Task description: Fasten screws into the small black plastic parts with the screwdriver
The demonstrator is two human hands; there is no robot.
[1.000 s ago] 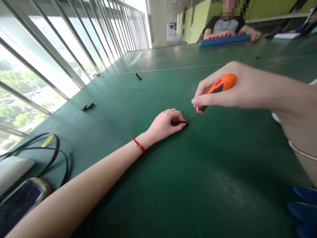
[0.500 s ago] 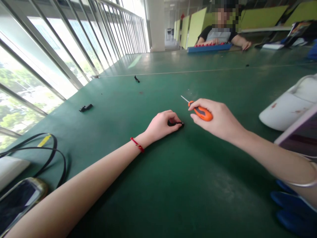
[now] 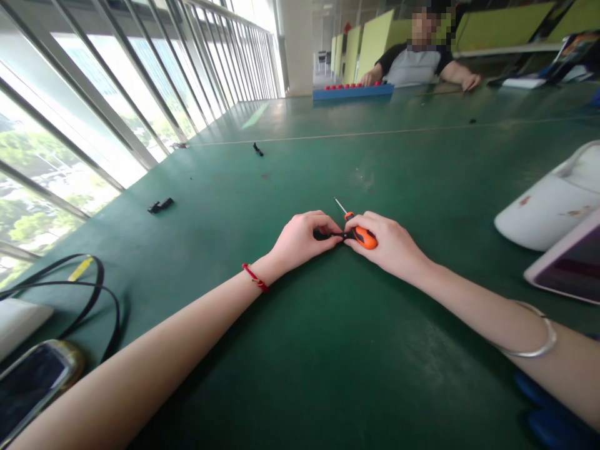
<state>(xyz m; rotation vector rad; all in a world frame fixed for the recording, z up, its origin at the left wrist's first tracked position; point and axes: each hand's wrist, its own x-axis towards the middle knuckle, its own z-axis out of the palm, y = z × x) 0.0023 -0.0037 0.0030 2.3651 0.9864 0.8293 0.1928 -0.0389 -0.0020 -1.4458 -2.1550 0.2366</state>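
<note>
My left hand is closed around a small black part just above the green table. Much of that part is hidden by the fingers. My right hand holds a screwdriver with an orange and dark handle, its thin metal shaft pointing away to the upper left. The thumb and fingertips of my right hand meet the end of the black part, so both hands are close together. Whether they pinch it firmly I cannot tell.
Two small black pieces lie at the left, one nearer and one farther. A phone and black cable are at lower left. A white container stands right. Across the table sits a person beside a blue rack.
My right hand has moved left and slightly down with the screwdriver, reaching the black part in my left hand. Across the table, the blue rack has shifted left.
</note>
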